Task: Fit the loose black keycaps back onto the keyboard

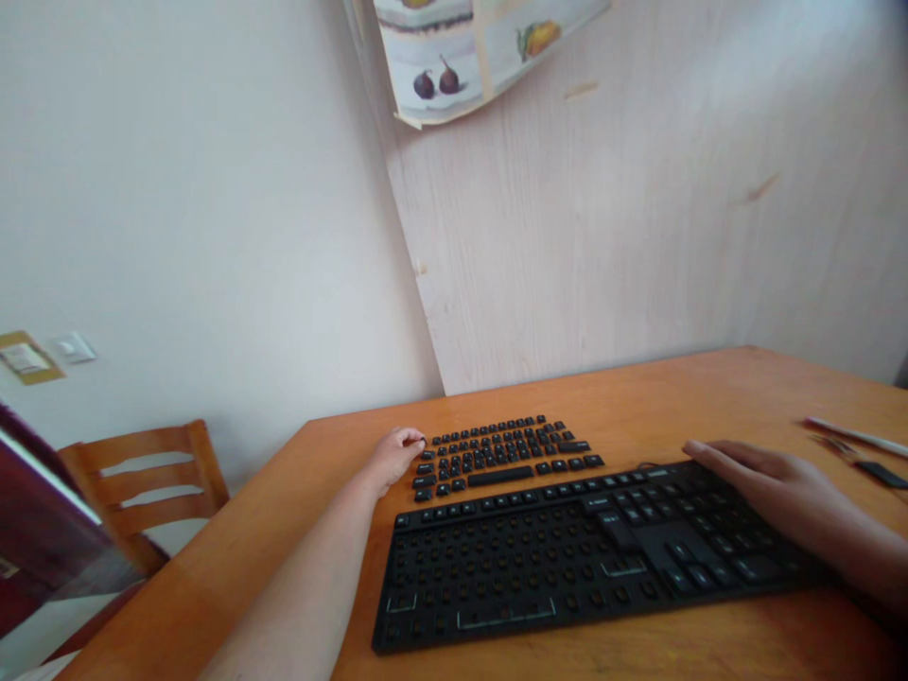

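Observation:
A black keyboard (511, 558) lies tilted across the table, many of its main-block sockets bare, with the top row, arrow keys and number pad still capped. Behind it, loose black keycaps (500, 476) are laid out in rows like a keyboard. At the left end of these rows my left hand (397, 454) pinches a small black keycap (424, 442) between thumb and finger. My right hand (752, 478) rests with fingers stretched out over the keyboard's right end, partly hiding the number pad.
The wooden table (681, 397) meets the wall at the back. Tools lie at its right: a slim pale-handled one (858, 437) and tweezers-like tips beside a black piece (880, 473). A wooden chair (152, 478) stands left. A fruit picture (454, 66) hangs above.

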A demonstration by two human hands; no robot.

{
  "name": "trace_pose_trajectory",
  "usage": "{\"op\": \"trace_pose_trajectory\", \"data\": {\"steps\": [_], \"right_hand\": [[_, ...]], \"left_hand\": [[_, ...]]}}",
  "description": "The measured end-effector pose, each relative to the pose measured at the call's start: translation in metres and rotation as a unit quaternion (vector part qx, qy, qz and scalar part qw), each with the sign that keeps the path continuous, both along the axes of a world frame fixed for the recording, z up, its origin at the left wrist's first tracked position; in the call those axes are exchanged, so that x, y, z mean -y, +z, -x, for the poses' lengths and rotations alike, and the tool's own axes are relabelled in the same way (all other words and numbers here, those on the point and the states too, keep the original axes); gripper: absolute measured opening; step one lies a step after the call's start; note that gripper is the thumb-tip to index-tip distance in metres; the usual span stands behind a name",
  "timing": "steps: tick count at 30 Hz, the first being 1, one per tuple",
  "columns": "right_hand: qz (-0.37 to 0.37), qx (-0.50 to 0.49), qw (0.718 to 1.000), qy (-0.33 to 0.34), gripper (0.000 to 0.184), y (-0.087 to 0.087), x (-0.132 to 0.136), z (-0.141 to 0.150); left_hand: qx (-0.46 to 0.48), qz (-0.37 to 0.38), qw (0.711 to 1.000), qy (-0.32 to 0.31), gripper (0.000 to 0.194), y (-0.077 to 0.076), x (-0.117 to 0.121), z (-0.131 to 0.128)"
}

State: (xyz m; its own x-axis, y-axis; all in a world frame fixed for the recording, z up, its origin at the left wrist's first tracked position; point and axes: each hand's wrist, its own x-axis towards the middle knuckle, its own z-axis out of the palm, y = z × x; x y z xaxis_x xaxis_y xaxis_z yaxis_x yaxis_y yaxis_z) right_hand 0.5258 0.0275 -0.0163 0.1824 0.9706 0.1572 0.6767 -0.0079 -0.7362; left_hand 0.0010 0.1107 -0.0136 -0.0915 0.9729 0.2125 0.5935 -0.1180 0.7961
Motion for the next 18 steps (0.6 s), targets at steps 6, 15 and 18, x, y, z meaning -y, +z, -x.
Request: {"op": "trace_pose_trajectory", "data": {"steps": [6,15,18], "right_hand": [[0.003,0.007,1.000,0.004,0.061,0.004,0.002,0.003],[0.011,0.012,1.000,0.005,0.062,0.012,0.006,0.008],[0.013,0.012,1.000,0.004,0.061,0.013,0.006,0.009]], "left_hand": [[-0.006,-0.014,1.000,0.017,0.023,-0.001,0.001,0.000],[-0.007,-0.059,0.994,0.088,0.017,0.000,0.007,0.001],[-0.013,-0.064,0.993,0.096,0.017,0.006,0.019,0.006]]}}
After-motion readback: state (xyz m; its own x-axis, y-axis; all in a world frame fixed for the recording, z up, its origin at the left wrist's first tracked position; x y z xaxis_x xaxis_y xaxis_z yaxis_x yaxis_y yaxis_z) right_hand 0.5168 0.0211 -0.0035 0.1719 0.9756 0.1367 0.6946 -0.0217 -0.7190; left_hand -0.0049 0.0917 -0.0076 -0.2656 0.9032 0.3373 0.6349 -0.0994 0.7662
